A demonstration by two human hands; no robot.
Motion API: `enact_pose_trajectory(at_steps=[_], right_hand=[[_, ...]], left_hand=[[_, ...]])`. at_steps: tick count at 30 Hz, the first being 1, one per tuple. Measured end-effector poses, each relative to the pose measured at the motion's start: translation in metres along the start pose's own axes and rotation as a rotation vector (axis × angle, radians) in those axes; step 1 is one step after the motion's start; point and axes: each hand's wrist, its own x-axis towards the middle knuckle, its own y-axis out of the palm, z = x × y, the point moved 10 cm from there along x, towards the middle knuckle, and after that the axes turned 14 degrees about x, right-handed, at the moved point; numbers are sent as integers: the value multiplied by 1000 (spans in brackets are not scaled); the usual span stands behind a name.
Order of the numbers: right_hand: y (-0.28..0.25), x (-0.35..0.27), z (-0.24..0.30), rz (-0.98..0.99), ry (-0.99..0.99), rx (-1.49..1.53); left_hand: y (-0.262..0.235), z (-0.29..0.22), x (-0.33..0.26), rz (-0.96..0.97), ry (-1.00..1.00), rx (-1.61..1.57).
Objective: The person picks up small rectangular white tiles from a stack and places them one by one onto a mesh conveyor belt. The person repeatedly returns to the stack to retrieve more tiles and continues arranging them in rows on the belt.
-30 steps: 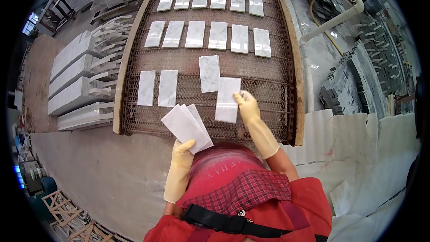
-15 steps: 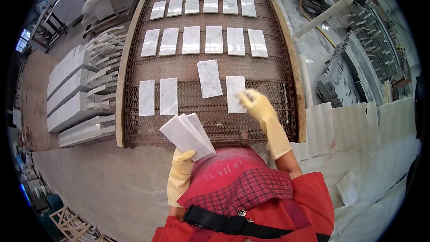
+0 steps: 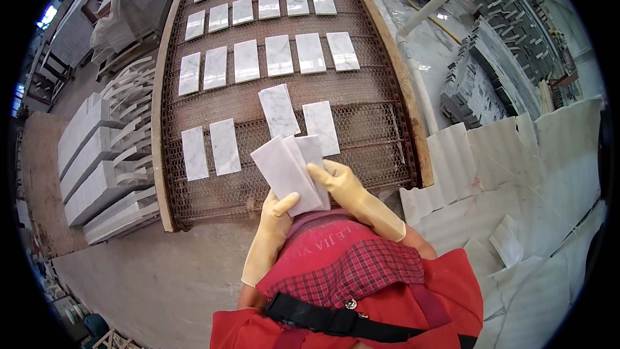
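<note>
Holding the fanned marble tiles (image 3: 289,173) from below, the left hand (image 3: 279,208) should stay firm while the right hand (image 3: 336,181) pinches the top tile's edge to slide it squarely onto the mesh conveyor belt (image 3: 368,148).

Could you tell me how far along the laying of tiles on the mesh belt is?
Full rows of white tiles already lie farther up the mesh belt. The nearest row holds four, one of them askew. The left hand holds a fanned stack of tiles, and the right hand touches its top tile. Those tiles are left to lay.
</note>
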Motion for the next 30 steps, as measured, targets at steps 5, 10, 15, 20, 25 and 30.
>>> enact_pose_trajectory(at_steps=[5, 10, 15, 20, 25, 30], right_hand=[[-92, 20, 13, -352, -195, -232], [-152, 49, 51, -606, -97, -507], [-195, 81, 59, -580, -66, -680], [-192, 64, 83, -601, -323, -910], [-67, 15, 34, 135, 209, -667], [-13, 1, -33, 291, 195, -77]], left_hand=[[-26, 17, 8, -74, 15, -114], [-21, 19, -15, -27, -20, -161], [-12, 8, -27, -35, 19, -116], [-6, 7, -35, 3, 45, -141], [0, 11, -29, 30, -5, -98], [14, 17, -13, 111, -24, 15]])
